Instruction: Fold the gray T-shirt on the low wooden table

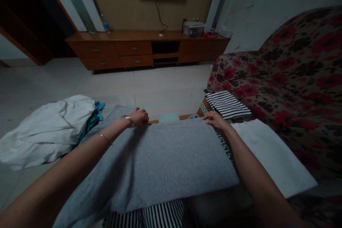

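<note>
A grey knit garment (176, 156) lies spread across a low table in front of me, its left part bunched and hanging over the side. My left hand (139, 116), with two silver bangles on the arm, has its fingers closed on the cloth at the far edge. At the far right corner, my right hand (216, 119) pinches the same edge between thumb and fingers. Black-and-white striped fabric (162, 215) shows below the near edge of the garment. What kind of garment the grey one is cannot be made out.
A folded striped cloth (227, 103) and a folded white cloth (272, 156) lie at right beside the floral sofa (285, 78). At left is a heap of white fabric (48, 128) with teal cloth (91, 123). A wooden TV cabinet (136, 48) stands at the back.
</note>
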`<action>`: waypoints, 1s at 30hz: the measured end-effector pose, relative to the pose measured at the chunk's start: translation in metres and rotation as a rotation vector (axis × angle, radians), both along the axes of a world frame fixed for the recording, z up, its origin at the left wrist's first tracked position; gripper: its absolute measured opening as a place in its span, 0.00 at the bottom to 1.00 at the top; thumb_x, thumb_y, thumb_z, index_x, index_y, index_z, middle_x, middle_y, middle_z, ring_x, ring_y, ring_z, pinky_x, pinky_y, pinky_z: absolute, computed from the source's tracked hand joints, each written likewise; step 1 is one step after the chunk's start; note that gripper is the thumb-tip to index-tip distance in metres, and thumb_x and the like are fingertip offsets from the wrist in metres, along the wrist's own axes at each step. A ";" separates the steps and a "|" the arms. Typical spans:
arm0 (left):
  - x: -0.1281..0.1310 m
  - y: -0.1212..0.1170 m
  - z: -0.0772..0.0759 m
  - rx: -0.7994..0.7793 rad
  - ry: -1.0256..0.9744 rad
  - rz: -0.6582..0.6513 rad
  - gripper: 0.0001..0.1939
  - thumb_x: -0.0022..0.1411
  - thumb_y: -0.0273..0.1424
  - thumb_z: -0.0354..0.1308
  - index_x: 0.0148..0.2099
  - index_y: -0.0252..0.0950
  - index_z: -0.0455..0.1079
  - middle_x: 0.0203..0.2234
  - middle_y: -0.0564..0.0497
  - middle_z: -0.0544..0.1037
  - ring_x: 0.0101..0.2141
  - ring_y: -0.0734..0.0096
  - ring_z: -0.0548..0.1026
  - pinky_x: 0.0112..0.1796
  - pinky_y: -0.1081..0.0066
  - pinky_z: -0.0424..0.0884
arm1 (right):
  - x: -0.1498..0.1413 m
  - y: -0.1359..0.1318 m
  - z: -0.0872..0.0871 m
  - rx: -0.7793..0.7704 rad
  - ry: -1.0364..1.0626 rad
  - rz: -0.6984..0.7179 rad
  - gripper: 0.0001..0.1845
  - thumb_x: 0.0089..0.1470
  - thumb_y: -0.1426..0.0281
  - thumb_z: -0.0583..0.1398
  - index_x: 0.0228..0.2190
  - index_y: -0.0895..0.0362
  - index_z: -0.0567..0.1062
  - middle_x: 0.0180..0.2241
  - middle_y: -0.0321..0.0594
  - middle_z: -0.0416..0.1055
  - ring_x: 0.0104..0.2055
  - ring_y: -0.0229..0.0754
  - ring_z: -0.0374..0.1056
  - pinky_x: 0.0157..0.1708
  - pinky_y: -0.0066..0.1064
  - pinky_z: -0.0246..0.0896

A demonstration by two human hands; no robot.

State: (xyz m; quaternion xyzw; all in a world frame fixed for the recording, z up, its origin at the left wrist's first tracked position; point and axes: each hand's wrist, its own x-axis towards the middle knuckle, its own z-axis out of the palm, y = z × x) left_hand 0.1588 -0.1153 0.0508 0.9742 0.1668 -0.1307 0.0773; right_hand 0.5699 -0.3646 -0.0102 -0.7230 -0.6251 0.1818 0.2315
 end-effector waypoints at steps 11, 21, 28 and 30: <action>0.003 -0.017 -0.014 0.080 -0.059 0.005 0.09 0.49 0.37 0.66 0.33 0.41 0.76 0.37 0.46 0.77 0.47 0.54 0.63 0.52 0.51 0.45 | 0.000 0.006 -0.011 -0.032 -0.239 -0.110 0.11 0.47 0.67 0.66 0.36 0.54 0.78 0.38 0.40 0.71 0.44 0.42 0.63 0.45 0.30 0.54; 0.003 -0.025 -0.019 0.123 -0.062 0.038 0.03 0.54 0.31 0.59 0.32 0.37 0.71 0.36 0.46 0.76 0.45 0.57 0.66 0.49 0.55 0.51 | -0.006 0.012 0.001 -0.051 -0.221 -0.099 0.05 0.56 0.71 0.57 0.31 0.59 0.72 0.32 0.39 0.71 0.38 0.40 0.64 0.39 0.27 0.53; 0.004 -0.028 -0.024 0.193 0.001 0.207 0.09 0.61 0.33 0.53 0.38 0.35 0.72 0.36 0.40 0.77 0.45 0.53 0.68 0.48 0.53 0.53 | -0.022 0.016 -0.002 -0.149 -0.407 -0.246 0.07 0.57 0.69 0.58 0.37 0.58 0.72 0.37 0.43 0.73 0.41 0.43 0.65 0.39 0.29 0.52; 0.005 -0.026 -0.027 0.189 0.006 0.216 0.09 0.61 0.33 0.54 0.37 0.35 0.73 0.35 0.40 0.78 0.44 0.53 0.68 0.47 0.54 0.54 | -0.023 0.016 0.001 -0.175 -0.404 -0.229 0.08 0.57 0.69 0.57 0.38 0.59 0.73 0.39 0.46 0.73 0.43 0.44 0.66 0.40 0.29 0.53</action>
